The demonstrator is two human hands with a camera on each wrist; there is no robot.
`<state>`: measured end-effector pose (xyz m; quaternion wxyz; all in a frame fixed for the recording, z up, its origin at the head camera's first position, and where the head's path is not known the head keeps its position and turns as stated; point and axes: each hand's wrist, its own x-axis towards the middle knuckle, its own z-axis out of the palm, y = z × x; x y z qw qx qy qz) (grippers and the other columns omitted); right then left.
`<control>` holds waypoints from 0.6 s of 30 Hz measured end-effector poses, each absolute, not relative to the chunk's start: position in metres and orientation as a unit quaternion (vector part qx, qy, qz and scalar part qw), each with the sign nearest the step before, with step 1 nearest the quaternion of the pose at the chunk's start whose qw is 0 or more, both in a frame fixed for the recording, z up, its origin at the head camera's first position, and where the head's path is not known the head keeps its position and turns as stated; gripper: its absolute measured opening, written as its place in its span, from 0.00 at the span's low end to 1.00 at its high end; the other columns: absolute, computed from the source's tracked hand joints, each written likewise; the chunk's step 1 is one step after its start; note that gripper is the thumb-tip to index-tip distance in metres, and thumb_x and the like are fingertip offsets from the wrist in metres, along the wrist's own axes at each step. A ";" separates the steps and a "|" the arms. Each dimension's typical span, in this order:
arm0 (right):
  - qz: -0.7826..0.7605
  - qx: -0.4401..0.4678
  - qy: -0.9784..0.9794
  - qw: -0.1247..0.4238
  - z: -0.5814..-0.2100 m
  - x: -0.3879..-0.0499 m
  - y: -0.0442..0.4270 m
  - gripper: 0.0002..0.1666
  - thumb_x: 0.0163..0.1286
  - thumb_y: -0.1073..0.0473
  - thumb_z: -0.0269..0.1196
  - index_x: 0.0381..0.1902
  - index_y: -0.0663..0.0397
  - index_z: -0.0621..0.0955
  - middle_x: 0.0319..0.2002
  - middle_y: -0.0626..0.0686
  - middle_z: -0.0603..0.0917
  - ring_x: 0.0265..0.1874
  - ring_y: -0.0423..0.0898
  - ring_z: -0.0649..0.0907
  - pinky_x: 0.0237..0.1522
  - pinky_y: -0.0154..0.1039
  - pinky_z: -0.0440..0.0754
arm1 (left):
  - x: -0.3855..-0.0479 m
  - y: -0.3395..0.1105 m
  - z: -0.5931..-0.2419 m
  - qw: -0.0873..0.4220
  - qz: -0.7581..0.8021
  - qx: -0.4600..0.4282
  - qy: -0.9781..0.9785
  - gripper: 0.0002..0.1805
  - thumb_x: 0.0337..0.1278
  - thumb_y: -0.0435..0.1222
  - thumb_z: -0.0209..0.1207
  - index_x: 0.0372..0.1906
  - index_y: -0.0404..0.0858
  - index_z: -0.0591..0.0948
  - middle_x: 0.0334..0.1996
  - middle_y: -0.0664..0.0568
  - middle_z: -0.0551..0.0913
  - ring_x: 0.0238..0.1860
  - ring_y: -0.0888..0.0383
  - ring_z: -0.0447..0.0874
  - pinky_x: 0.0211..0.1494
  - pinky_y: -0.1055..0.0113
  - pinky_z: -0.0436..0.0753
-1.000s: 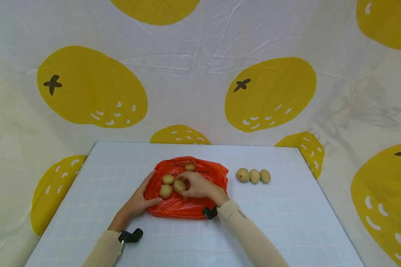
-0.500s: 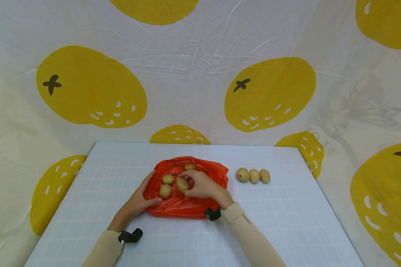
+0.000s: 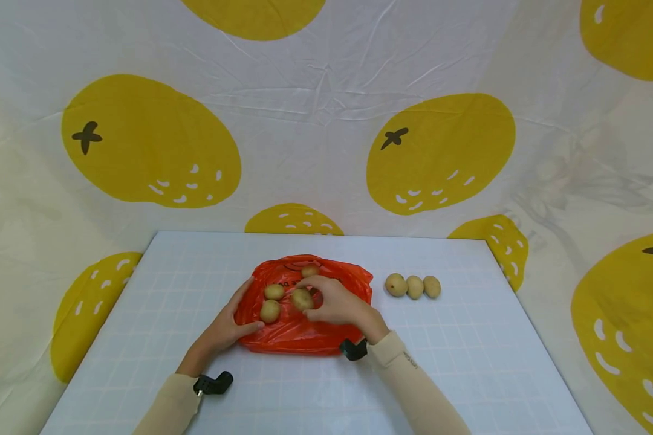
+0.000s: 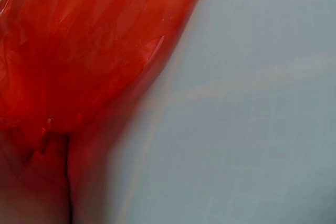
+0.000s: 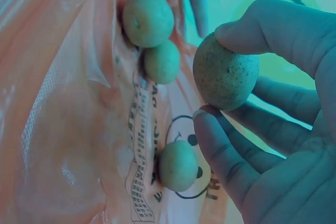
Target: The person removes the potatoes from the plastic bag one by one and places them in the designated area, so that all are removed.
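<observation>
While your right hand (image 3: pixel 334 300) pinches one potato (image 3: pixel 302 299) over the red bag (image 3: pixel 305 343) near the counter's (image 3: pixel 468 356) far edge, let your left hand (image 3: pixel 224 326), spread against the bag's left edge, steady it lightly.

Left hand (image 3: pixel 227 324) mostly cut off in left wrist view; right sleeve (image 3: pixel 420 386) lettering too small to read; desk (image 3: pixel 500 362) cut off below in head view.
</observation>
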<state>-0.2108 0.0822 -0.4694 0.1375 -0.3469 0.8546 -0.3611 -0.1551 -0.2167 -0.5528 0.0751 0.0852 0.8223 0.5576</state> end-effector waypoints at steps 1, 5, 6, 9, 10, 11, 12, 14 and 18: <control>-0.363 -0.347 0.854 0.136 -0.469 -0.211 0.083 0.30 0.63 0.60 0.71 0.64 0.48 0.78 0.59 0.46 0.81 0.54 0.46 0.80 0.52 0.45 0.87 | -0.155 -0.217 -0.553 0.075 0.557 0.085 0.822 0.59 0.55 0.41 0.73 0.84 0.53 0.47 0.84 0.42 0.47 0.82 0.34 0.45 0.76 0.27 0.55; -0.361 -0.347 0.856 0.129 -0.467 -0.210 0.086 0.29 0.63 0.60 0.71 0.62 0.49 0.79 0.58 0.46 0.81 0.53 0.44 0.80 0.49 0.39 0.86 | -0.156 -0.217 -0.553 0.076 0.553 0.081 0.826 0.59 0.55 0.42 0.73 0.84 0.53 0.47 0.84 0.42 0.47 0.82 0.34 0.45 0.76 0.28 0.56; -0.360 -0.347 0.856 0.127 -0.467 -0.210 0.086 0.29 0.63 0.60 0.71 0.62 0.50 0.79 0.57 0.46 0.82 0.52 0.44 0.80 0.49 0.38 0.85 | -0.156 -0.217 -0.553 0.076 0.551 0.082 0.827 0.59 0.55 0.42 0.73 0.84 0.53 0.47 0.84 0.42 0.47 0.82 0.34 0.45 0.76 0.28 0.56; -0.358 -0.344 0.859 0.127 -0.468 -0.209 0.088 0.30 0.63 0.59 0.71 0.63 0.51 0.78 0.58 0.46 0.82 0.52 0.44 0.80 0.49 0.39 0.86 | -0.156 -0.217 -0.553 0.075 0.552 0.081 0.826 0.59 0.55 0.42 0.73 0.84 0.52 0.47 0.84 0.42 0.47 0.82 0.34 0.44 0.76 0.28 0.55; -0.359 -0.344 0.858 0.129 -0.468 -0.209 0.089 0.30 0.63 0.59 0.71 0.64 0.51 0.78 0.58 0.47 0.81 0.53 0.44 0.80 0.50 0.41 0.86 | -0.156 -0.217 -0.553 0.075 0.553 0.081 0.826 0.59 0.55 0.42 0.73 0.84 0.52 0.47 0.84 0.42 0.47 0.82 0.34 0.44 0.76 0.28 0.54; -0.360 -0.343 0.857 0.131 -0.469 -0.209 0.090 0.31 0.64 0.59 0.71 0.64 0.52 0.78 0.59 0.47 0.81 0.53 0.45 0.80 0.51 0.43 0.86 | -0.157 -0.217 -0.553 0.076 0.553 0.081 0.826 0.59 0.55 0.42 0.73 0.84 0.52 0.47 0.84 0.42 0.47 0.82 0.34 0.44 0.76 0.28 0.55; -0.363 -0.342 0.856 0.133 -0.469 -0.208 0.090 0.31 0.64 0.59 0.71 0.65 0.52 0.77 0.59 0.47 0.81 0.54 0.45 0.80 0.52 0.44 0.86 | -0.157 -0.217 -0.553 0.076 0.552 0.079 0.826 0.59 0.55 0.42 0.73 0.84 0.53 0.47 0.84 0.42 0.47 0.82 0.34 0.44 0.76 0.28 0.55; -0.368 -0.340 0.855 0.135 -0.470 -0.208 0.092 0.32 0.64 0.59 0.71 0.66 0.52 0.77 0.60 0.47 0.81 0.55 0.46 0.79 0.54 0.47 0.86 | -0.157 -0.216 -0.553 0.078 0.552 0.076 0.827 0.59 0.54 0.43 0.73 0.84 0.53 0.47 0.84 0.42 0.47 0.82 0.34 0.45 0.76 0.28 0.56; -0.371 -0.334 0.856 0.132 -0.470 -0.207 0.094 0.32 0.64 0.58 0.72 0.66 0.51 0.77 0.59 0.46 0.81 0.54 0.45 0.79 0.52 0.44 0.86 | -0.156 -0.217 -0.553 0.080 0.558 0.075 0.823 0.59 0.55 0.44 0.73 0.84 0.55 0.47 0.84 0.44 0.46 0.82 0.35 0.45 0.76 0.28 0.56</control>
